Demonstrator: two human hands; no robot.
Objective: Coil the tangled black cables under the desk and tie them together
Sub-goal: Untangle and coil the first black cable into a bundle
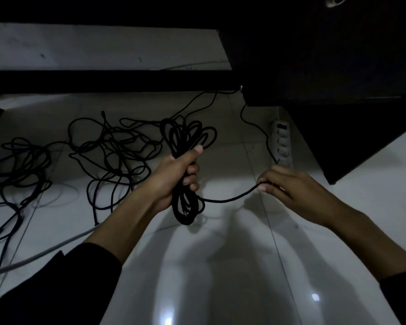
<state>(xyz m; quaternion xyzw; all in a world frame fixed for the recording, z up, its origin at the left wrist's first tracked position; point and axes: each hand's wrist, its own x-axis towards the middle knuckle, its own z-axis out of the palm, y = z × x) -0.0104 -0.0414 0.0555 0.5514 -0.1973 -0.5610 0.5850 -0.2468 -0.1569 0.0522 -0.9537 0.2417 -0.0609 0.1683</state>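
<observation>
The left hand (174, 177) holds 1 coiled black cable (185, 165) upright above the tiled floor (220, 266), its fingers (192, 171) closed tight around the middle of the bundle and the thumb pressed along the top. Loops stick out above the fist and hang below it, the lowest loop close to the floor. From the bottom of the bundle a free tail (230, 198) runs across to the right hand (288, 184), whose fingertips (263, 187) are pinched together on that strand, the rest of the hand blurred.

By my reading, 1 cable is almost fully coiled and the tail is the length left to wrap around it or tuck in, so the tying of this bundle is not yet done.

Further out, much work remains. A loose tangle of black cables (117, 148) sprawls on the floor just behind the left hand, and a second tangle (21, 165) lies well to its left, with plug ends trailing toward the near left corner. A grey cable (45, 252) crosses the floor by the left sleeve. To the right, a white power strip (282, 141) lies beside the dark cabinet (338, 137), with a thin black lead (258, 127) running to it. Beyond, the desk frame bar (103, 82) spans the view.
</observation>
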